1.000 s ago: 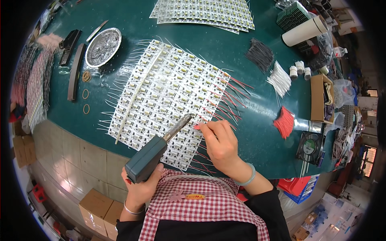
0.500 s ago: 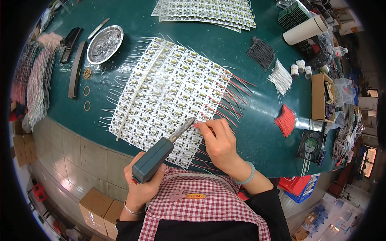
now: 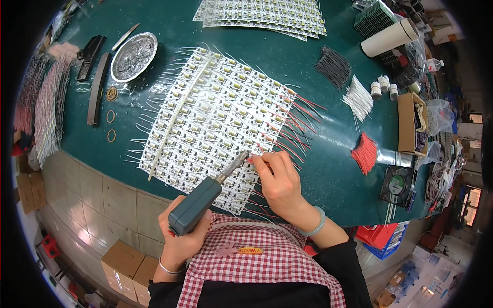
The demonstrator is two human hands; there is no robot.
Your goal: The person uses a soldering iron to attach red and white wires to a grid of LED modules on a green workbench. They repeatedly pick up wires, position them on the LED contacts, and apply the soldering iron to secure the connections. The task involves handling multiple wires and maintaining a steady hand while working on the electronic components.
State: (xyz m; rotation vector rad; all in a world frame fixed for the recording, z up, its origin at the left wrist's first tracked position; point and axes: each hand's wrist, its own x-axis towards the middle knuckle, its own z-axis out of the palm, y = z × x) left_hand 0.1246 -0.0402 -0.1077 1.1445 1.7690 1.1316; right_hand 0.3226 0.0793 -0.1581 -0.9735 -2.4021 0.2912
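My left hand [image 3: 181, 240] is wrapped round a dark green soldering gun [image 3: 196, 204], whose metal tip points up and right. That tip touches or nearly touches the lower right part of a white panel of small circuit boards [image 3: 205, 120]. Right beside the tip, my right hand [image 3: 281, 186] pinches a short red wire [image 3: 250, 160] against the panel; its end is partly hidden by the fingers. Red and black wires [image 3: 292, 149] stick out along the panel's right side, and white wires [image 3: 134, 150] along its left. A pale strip [image 3: 179, 120] lies across the panel's left part.
More panels [image 3: 262, 18] lie stacked at the far edge. Bundles of black [image 3: 333, 66], white [image 3: 358, 99] and red wires [image 3: 364, 153] rest to the right, near a small fan [image 3: 397, 186] and a cardboard box [image 3: 412, 123]. A metal bowl [image 3: 134, 56] and rubber bands [image 3: 111, 117] sit left.
Very little differs: the soldering gun and the fingers of my right hand have shifted only slightly. The panel stays in place.
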